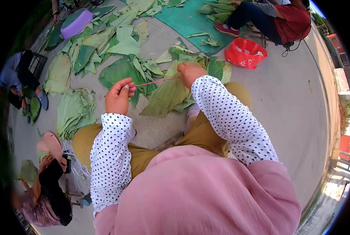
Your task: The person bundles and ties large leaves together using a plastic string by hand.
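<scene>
My left hand (120,96) pinches one end of a thin pink string (153,82) between thumb and fingers. The string runs to my right hand (191,73), whose closed fingers hold its other part. Between the two hands it is stretched nearly straight. Large green leaves (163,96) lie on the ground under and just beyond the string. Both my forearms are in white dotted sleeves.
A bundle of leaves (76,111) lies at the left, with white strings (75,160) nearer. A red bag (245,54), a green mat (196,21) and a purple basin (77,23) are farther off. Several people sit around with leaves.
</scene>
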Demonstrator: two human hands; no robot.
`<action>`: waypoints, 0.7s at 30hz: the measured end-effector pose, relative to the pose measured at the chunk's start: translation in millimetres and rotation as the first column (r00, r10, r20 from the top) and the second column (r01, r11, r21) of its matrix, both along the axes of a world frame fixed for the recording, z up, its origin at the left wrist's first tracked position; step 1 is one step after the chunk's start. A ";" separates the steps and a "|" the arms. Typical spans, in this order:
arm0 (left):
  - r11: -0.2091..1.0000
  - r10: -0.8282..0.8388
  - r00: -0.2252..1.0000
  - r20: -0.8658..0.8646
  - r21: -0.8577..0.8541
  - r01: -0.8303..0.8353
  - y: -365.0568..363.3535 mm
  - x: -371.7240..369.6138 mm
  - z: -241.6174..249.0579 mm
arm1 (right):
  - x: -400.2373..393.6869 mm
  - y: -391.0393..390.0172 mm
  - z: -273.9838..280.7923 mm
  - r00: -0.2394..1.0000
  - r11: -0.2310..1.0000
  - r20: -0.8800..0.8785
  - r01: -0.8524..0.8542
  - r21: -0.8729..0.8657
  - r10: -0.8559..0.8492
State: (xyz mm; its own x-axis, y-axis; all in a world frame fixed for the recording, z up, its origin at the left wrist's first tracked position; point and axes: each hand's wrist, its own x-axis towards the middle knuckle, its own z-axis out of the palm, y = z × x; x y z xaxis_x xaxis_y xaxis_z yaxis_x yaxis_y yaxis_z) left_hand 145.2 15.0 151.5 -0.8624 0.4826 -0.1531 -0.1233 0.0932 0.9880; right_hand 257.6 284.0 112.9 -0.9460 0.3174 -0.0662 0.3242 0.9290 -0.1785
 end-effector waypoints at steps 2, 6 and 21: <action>1.000 0.012 1.000 0.011 -0.022 -0.012 -5.6 -1.2 0.2 | -0.3 18.4 -13.3 0.981 0.993 0.166 0.087 0.083 -0.100; 1.000 0.013 1.000 0.029 -0.024 -0.013 -4.6 -0.2 2.6 | -1.0 -0.3 -17.0 0.985 0.996 -0.166 -0.037 0.076 0.050; 0.711 0.648 0.455 0.611 -0.270 -0.650 -55.0 -103.3 -154.8 | -40.1 -67.2 38.0 0.911 0.748 -0.413 -0.269 -0.607 -0.007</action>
